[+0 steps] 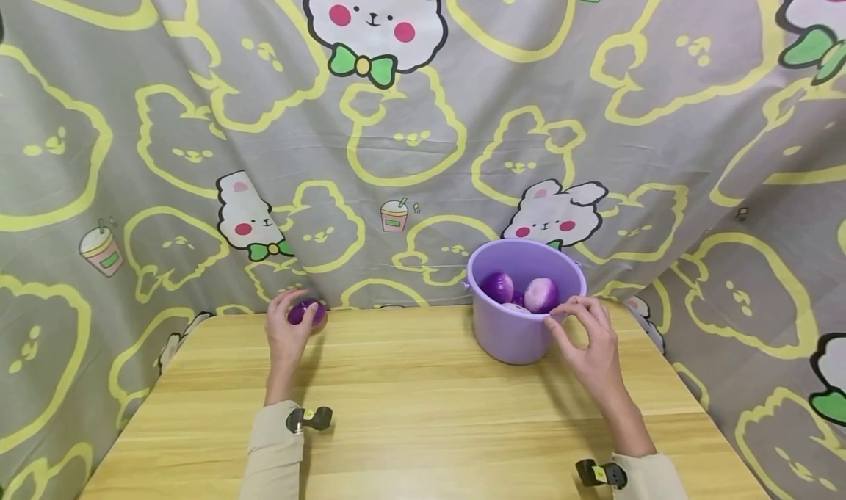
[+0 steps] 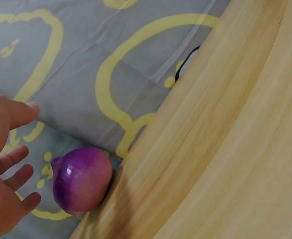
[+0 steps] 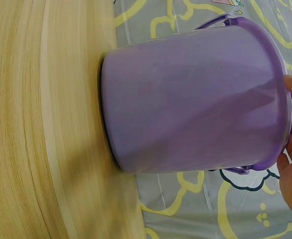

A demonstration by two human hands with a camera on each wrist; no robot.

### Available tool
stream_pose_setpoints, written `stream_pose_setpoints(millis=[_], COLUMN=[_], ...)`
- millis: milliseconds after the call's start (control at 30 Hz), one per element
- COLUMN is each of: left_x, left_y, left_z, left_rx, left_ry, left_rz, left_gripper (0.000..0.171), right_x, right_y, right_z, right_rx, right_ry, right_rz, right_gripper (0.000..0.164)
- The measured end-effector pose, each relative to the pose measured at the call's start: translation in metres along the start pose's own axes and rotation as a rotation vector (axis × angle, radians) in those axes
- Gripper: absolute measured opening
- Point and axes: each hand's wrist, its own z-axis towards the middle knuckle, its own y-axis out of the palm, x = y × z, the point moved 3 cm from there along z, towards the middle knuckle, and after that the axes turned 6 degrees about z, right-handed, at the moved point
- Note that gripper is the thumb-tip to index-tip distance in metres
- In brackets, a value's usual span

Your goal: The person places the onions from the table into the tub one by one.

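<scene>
My left hand (image 1: 288, 331) reaches over a purple onion (image 1: 308, 314) at the table's far left edge. In the left wrist view, the fingers are loosely spread, with a gap between them and the onion (image 2: 83, 180), which has a pointed tip. On the far right of the table stands an upright lilac bucket (image 1: 509, 335) with several onions inside, such as a pale-sided onion (image 1: 540, 295) and a darker onion (image 1: 498, 287). My right hand (image 1: 590, 346) pinches the near right rim of the bucket between thumb and fingers; the right wrist view shows the bucket (image 3: 195, 102) from the side.
A light wood table (image 1: 396, 404) lies under both hands. Behind it hangs a grey patterned cloth (image 1: 410, 162), which also comes round both sides. The bucket's handle (image 3: 215, 21) hangs at its side. Small cameras sit on both sleeves.
</scene>
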Motion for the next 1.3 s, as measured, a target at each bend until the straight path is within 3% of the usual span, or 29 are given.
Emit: stream_pose_setpoints(millis=[233,533,933,1300], left_x=[-0.006,-0.013,-0.026,-0.029], left_y=[0.003,0.008,0.006,0.011], left_z=[0.002,0.003,-0.002,-0.004], left_rx=[-0.063,-0.108,-0.198,-0.228], left_ry=[-0.064,-0.06,-0.15,-0.126], left_rz=[0.016,0.028,0.049,0.075], left_gripper=[0.035,0.036,0.04,0.039], right_x=[0.002,0.002,0.004,0.0], right_y=[-0.002,-0.003,0.0,0.0], right_z=[-0.002,-0.003,-0.002,-0.001], right_rx=[0.002,0.009,-0.024,0.002], right_ry=[0.011,-0.001,0.028,-0.002], right_rz=[-0.011,-0.01,-0.014,0.003], right_gripper=[0.023,0.024,0.02,0.025])
